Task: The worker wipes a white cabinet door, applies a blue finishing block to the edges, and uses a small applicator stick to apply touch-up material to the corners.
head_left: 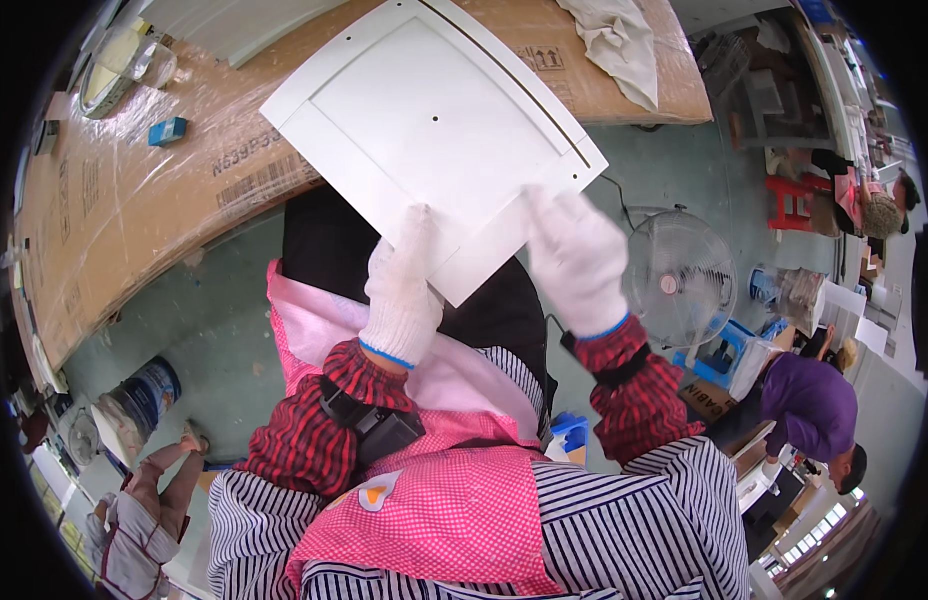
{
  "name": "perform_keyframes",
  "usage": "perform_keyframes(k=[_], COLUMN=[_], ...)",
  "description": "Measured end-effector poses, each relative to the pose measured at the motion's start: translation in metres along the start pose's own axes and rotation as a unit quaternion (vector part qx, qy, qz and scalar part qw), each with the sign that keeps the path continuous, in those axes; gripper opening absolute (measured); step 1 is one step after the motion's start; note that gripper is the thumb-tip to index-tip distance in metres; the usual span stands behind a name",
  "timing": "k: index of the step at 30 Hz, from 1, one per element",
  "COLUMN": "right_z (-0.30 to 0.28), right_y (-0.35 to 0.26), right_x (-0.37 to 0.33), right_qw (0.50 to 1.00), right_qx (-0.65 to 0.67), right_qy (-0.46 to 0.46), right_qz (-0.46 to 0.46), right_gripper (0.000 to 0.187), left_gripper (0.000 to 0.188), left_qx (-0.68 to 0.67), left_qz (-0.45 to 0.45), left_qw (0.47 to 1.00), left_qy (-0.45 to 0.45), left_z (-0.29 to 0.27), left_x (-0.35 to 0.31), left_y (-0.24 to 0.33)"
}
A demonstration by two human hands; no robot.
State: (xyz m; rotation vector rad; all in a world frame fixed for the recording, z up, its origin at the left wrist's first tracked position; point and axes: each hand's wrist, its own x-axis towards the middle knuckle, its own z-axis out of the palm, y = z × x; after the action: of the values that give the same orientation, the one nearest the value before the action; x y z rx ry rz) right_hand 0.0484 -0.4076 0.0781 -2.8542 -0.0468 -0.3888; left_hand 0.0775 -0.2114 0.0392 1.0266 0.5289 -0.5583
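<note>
A white rectangular panel (431,150) with a raised border, a few small dark holes and a long dark groove near its right edge is tilted in front of me. Its far part is over the cardboard-covered table, while the near corner hangs above my lap. My left hand (404,285), in a white knit glove, grips the near left edge, thumb on top and other fingers hidden beneath. At the near right edge is my right hand (581,258), gloved alike and slightly blurred, its thumb on the face and fingers closed at the edge.
The table (114,225) bears printed cardboard under plastic film, a small blue box (168,131), a clear cup (152,64) and a crumpled cloth (624,45). A standing fan (682,275) is to my right. Beyond it a person in purple (809,405) bends over; another person (144,535) is at lower left.
</note>
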Motion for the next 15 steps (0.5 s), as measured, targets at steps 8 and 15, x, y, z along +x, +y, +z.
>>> perform_keyframes(k=[8, 15], right_z=[0.007, -0.011], right_y=[-0.031, 0.09], right_x=[-0.021, 0.017], right_qw=[0.993, 0.992], right_qx=[0.099, -0.014], right_qy=[-0.033, 0.061], right_qz=[-0.062, 0.107], right_gripper=[0.033, 0.017], left_gripper=[0.031, 0.033], left_qx=[0.362, 0.571], left_qz=[0.291, 0.36], left_qw=[0.886, 0.738], left_qy=[0.012, -0.012], left_z=[-0.03, -0.034], left_x=[0.023, 0.018], left_y=[-0.037, -0.021])
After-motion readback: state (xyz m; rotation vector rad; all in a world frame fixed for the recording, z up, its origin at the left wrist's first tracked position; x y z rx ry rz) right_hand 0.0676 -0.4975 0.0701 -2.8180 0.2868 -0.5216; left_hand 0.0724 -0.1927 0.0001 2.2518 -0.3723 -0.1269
